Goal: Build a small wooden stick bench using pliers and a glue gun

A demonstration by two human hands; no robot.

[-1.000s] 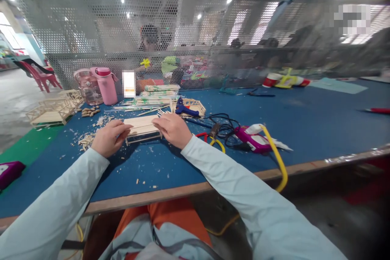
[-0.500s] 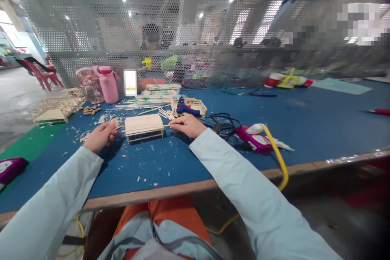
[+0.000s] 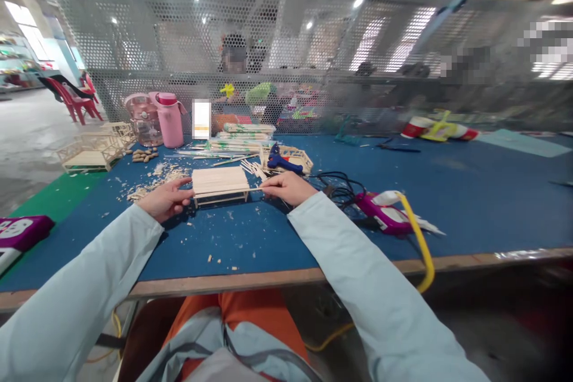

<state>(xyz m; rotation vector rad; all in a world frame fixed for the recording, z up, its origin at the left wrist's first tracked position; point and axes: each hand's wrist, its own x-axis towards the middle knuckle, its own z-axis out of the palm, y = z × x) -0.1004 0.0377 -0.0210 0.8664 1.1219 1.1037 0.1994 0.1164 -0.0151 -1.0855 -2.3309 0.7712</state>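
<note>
A small bed-like frame made of pale wooden sticks (image 3: 219, 179) stands on the blue table in front of me, its top a flat row of slats. Across its near edge runs a thin wooden stick (image 3: 255, 190). My right hand (image 3: 289, 187) pinches the right end of this stick between thumb and fingers. At the other end, my left hand (image 3: 168, 198) has its fingertips on the stick, close against the frame's left corner. Behind my right hand, a blue glue gun (image 3: 284, 160) rests on another stick-built piece (image 3: 304, 158).
Wood scraps (image 3: 154, 182) and peanuts (image 3: 144, 155) lie left of the frame. Behind are a pink bottle (image 3: 171, 122) and bundled sticks (image 3: 244, 137). Finished stick models (image 3: 89, 152) stand far left. A purple power strip (image 3: 385, 215) with black cables and a yellow cord lies right.
My left hand has moved right to the frame's left corner and the stick's end. The stick now lies along the near edge, still in my right hand. The view has shifted slightly left.
</note>
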